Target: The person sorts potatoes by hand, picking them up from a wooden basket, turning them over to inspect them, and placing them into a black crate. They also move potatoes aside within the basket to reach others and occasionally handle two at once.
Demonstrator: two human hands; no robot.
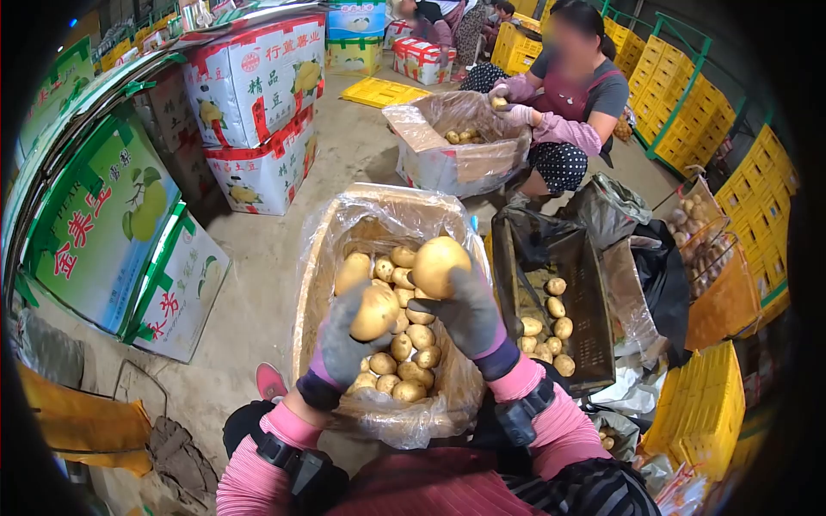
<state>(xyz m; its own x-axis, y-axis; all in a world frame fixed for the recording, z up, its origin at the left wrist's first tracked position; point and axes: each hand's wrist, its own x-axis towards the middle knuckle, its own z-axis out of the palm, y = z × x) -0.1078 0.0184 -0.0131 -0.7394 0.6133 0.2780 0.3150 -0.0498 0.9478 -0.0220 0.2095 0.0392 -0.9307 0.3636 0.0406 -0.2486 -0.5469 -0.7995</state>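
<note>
Both my hands wear grey gloves and hover over an open cardboard box point(307, 284) lined with clear plastic. In my left hand point(342, 344) is a large potato point(376, 312), gripped from the side. My right hand point(465, 318) grips another large potato point(440, 265), its thumb pointing inward beneath it. Several smaller potatoes point(401, 347) lie in the box below, partly hidden by my hands and the held potatoes.
To the right stands a dark crate point(594, 292) with several potatoes along its side. Ahead, a person point(576, 95) handles potatoes over another lined box point(465, 168). Printed cartons point(258, 86) are stacked at left; yellow crates point(697, 413) stand at right.
</note>
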